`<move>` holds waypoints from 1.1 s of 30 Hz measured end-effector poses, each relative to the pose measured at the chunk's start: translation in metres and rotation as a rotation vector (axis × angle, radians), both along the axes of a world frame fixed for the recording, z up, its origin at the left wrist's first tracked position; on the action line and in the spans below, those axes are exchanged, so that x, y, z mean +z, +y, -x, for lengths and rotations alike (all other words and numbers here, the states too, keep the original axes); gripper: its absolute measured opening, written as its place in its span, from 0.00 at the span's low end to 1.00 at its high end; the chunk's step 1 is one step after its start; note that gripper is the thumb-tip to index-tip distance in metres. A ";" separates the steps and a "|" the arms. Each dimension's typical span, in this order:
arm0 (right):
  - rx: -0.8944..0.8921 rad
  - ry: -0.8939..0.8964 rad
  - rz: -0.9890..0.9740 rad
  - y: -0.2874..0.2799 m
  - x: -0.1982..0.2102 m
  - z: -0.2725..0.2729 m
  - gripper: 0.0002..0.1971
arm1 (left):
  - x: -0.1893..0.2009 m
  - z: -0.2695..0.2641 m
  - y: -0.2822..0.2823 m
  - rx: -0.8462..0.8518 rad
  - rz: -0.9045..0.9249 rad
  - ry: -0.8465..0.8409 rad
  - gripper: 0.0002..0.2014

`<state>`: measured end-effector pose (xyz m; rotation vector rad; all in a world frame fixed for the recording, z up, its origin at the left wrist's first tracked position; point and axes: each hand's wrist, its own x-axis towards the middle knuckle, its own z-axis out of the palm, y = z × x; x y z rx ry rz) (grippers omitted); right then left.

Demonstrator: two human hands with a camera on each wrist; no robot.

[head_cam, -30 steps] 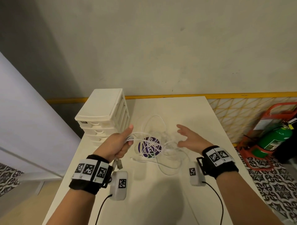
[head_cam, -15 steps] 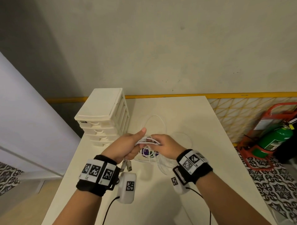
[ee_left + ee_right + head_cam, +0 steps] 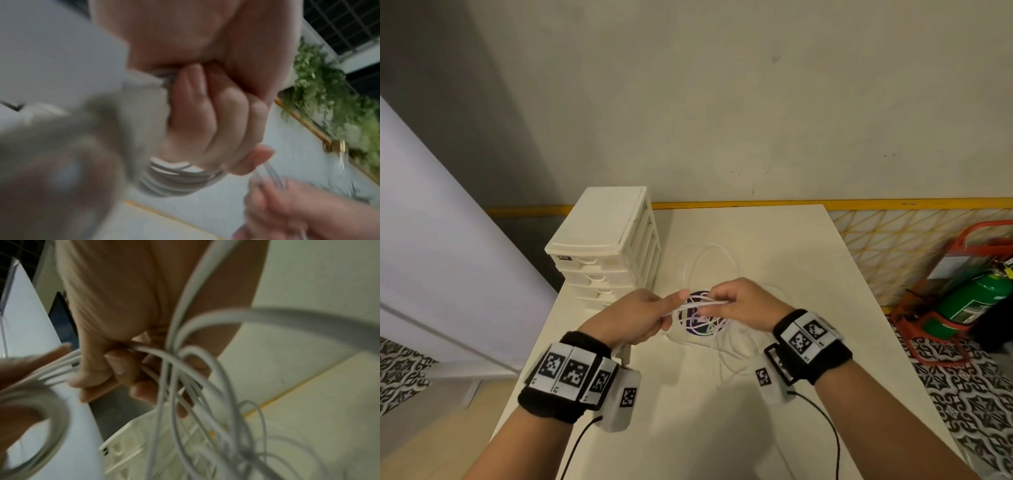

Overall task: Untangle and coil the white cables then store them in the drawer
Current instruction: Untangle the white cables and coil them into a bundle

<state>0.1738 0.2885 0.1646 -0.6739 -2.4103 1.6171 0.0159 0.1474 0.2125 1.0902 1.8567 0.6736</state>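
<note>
Above the table [image 3: 774,260], the left hand [image 3: 633,322] grips a finished coil of white cables [image 3: 176,180]; the right hand [image 3: 739,305] pinches loose strands running to the tangle below. Risk: a hard pull may tighten the knots or drag slack off the edge. One second ago, the right hand was open and apart. The drawer unit [image 3: 606,246] stands closed.
</note>
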 end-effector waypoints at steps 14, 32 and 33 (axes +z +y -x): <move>-0.048 0.053 -0.524 -0.005 -0.019 -0.006 0.14 | 0.019 0.002 -0.002 0.106 -0.468 -1.035 0.24; -0.244 -0.272 -0.605 0.031 -0.039 0.003 0.10 | 0.041 -0.028 0.000 0.152 -0.604 -1.110 0.25; -0.222 -0.323 -0.599 0.029 -0.043 0.001 0.11 | 0.046 -0.027 0.000 0.166 -0.621 -1.110 0.25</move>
